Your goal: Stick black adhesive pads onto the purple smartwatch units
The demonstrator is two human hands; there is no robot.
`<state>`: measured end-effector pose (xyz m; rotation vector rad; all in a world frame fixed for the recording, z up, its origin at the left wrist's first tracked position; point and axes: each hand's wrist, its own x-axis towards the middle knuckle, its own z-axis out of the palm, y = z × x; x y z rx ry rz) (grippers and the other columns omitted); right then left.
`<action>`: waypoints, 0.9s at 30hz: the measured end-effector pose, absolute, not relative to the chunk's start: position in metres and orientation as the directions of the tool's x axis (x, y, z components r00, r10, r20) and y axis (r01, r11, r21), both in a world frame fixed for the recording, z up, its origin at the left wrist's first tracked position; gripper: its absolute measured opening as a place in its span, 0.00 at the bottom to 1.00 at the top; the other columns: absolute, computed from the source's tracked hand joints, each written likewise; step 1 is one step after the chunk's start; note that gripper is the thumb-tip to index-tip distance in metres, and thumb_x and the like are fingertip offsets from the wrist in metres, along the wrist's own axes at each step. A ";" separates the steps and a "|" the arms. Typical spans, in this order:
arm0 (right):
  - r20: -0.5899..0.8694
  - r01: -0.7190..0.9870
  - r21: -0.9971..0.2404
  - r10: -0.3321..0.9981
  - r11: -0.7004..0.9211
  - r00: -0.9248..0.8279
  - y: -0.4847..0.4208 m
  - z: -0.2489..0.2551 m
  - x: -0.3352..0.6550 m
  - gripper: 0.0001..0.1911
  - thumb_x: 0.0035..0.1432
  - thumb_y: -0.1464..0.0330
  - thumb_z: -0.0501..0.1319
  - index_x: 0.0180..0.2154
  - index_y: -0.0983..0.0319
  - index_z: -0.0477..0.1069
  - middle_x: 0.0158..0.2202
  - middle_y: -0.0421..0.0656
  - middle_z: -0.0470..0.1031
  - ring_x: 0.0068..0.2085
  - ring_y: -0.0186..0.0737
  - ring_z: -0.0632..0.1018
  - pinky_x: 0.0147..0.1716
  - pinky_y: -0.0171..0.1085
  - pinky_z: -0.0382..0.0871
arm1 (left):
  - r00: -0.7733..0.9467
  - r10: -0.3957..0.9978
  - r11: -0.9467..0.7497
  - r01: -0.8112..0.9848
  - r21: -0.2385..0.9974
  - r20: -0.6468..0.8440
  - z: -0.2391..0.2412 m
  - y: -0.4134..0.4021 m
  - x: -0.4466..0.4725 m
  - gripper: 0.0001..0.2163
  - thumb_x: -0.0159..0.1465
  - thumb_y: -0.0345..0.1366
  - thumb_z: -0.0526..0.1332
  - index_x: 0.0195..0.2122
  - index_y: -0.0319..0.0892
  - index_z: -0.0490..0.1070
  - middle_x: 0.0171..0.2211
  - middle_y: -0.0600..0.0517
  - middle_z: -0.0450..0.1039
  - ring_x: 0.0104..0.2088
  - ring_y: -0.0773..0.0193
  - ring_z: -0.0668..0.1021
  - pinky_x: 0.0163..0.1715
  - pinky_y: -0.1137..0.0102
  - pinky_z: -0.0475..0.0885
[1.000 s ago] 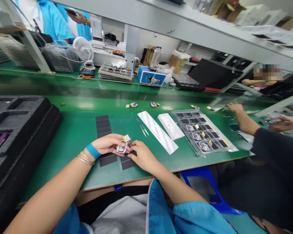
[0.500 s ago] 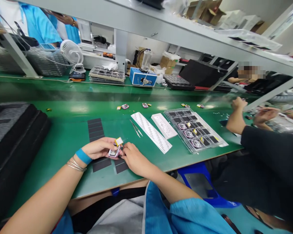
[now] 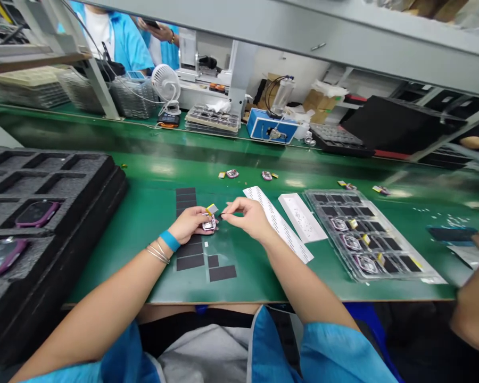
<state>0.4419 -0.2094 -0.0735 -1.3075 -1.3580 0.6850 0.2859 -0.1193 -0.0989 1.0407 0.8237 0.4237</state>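
Left hand (image 3: 189, 226) holding device (image 3: 209, 224); white strip's (image 3: 281, 225) marks illegible.

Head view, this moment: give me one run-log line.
left hand: holds small device case, yellow-edged piece beside it | right hand: pinches small dark piece | green table: black rectangles, clear tray

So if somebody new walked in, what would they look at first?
Probably the left hand, holding a small open device over the green bench, and the right hand, which seems to pinch a dark piece beside it. Then maybe the black foam tray at the picture's left, with two purple-rimmed devices in it, or the clear tray at the right.
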 end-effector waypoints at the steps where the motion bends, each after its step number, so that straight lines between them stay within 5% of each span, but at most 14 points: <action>1: 0.256 0.275 -0.940 0.950 0.202 0.178 -0.201 -0.084 0.440 0.09 0.44 0.68 0.67 0.23 0.61 0.67 0.25 0.39 0.74 0.30 0.37 0.76 0.37 0.40 0.70 | 0.628 0.670 0.461 0.066 0.885 -0.395 -0.100 -0.119 0.287 0.05 0.52 0.24 0.63 0.28 0.36 0.68 0.23 0.49 0.74 0.24 0.65 0.78 0.25 0.70 0.76; 9: 0.190 0.289 -0.944 0.979 0.160 0.079 -0.198 -0.114 0.432 0.10 0.49 0.70 0.63 0.34 0.59 0.63 0.31 0.38 0.72 0.33 0.34 0.73 0.37 0.37 0.68 | 0.621 0.662 0.447 0.122 0.886 -0.420 -0.101 -0.118 0.289 0.05 0.52 0.27 0.65 0.27 0.36 0.67 0.21 0.51 0.71 0.23 0.66 0.77 0.22 0.72 0.76; 19: 0.229 0.440 -0.877 0.973 0.194 0.027 -0.201 -0.107 0.427 0.07 0.52 0.72 0.60 0.33 0.59 0.62 0.32 0.38 0.72 0.33 0.34 0.73 0.37 0.37 0.67 | 0.629 0.657 0.434 0.136 0.891 -0.416 -0.100 -0.121 0.290 0.05 0.51 0.25 0.64 0.26 0.36 0.67 0.21 0.53 0.69 0.22 0.68 0.75 0.23 0.71 0.77; 27: 0.397 0.725 -0.652 0.914 0.219 0.081 -0.205 -0.112 0.417 0.06 0.51 0.73 0.61 0.32 0.59 0.65 0.34 0.42 0.71 0.40 0.41 0.71 0.46 0.44 0.64 | 0.651 0.660 0.440 0.071 0.895 -0.376 -0.103 -0.119 0.287 0.08 0.49 0.29 0.67 0.25 0.36 0.68 0.20 0.53 0.70 0.21 0.70 0.73 0.22 0.73 0.76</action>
